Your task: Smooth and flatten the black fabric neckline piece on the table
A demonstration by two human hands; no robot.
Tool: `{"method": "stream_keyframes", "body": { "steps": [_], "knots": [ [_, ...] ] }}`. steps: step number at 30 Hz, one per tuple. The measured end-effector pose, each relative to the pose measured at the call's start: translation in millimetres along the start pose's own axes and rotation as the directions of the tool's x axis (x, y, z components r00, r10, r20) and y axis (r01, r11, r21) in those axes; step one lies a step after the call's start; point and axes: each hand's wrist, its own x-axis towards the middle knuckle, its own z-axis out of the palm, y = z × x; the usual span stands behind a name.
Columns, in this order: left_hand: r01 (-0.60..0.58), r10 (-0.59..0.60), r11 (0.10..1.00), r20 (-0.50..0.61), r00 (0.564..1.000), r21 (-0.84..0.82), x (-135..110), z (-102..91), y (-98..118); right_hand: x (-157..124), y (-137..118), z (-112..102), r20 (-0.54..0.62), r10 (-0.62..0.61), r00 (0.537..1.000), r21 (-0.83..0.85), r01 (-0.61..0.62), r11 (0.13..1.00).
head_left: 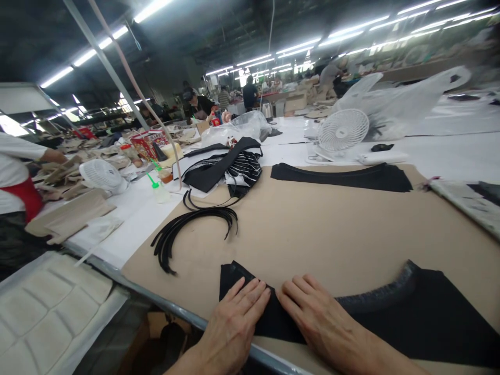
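A black fabric piece [406, 317] with a curved upper edge lies along the near side of the table. A darker, glossy band follows that curve. My left hand [238, 317] rests flat on the left end of the piece, its fingers stretched out. Close beside it, my right hand [312, 307] has its fingers bent together over the upper edge of the fabric; its thumb is hidden. Beyond my left hand, a bundle of thin black curved strips [195, 221] lies on the brown paper [312, 229].
Farther back lie stacked black panels [339, 176] and a pile of black and striped fabric [222, 166]. A white fan [344, 130] stands behind, another fan [102, 175] at left. Small glue bottles [156, 187] stand near a hanging hose. A co-worker [17, 177] is at far left.
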Motion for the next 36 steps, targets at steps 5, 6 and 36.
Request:
{"method": "stream_keyframes", "body": {
  "steps": [5,6,36],
  "knots": [
    [0.083,-0.069,0.978,0.076,0.995,-0.190,3.4,-11.0,-0.3,-1.7,0.1,-1.3,-0.024,-0.032,0.999,-0.025,0.031,0.999],
    [0.117,-0.106,0.966,0.057,0.993,-0.232,3.7,-12.5,-1.0,-1.3,0.0,-2.6,-0.015,-0.033,0.999,-0.026,0.032,0.999],
    [0.207,-0.213,0.977,-0.124,0.969,-0.061,-1.9,-5.0,-38.8,0.4,1.1,0.0,-0.032,-0.039,0.999,-0.005,0.039,0.999]
  ]
}}
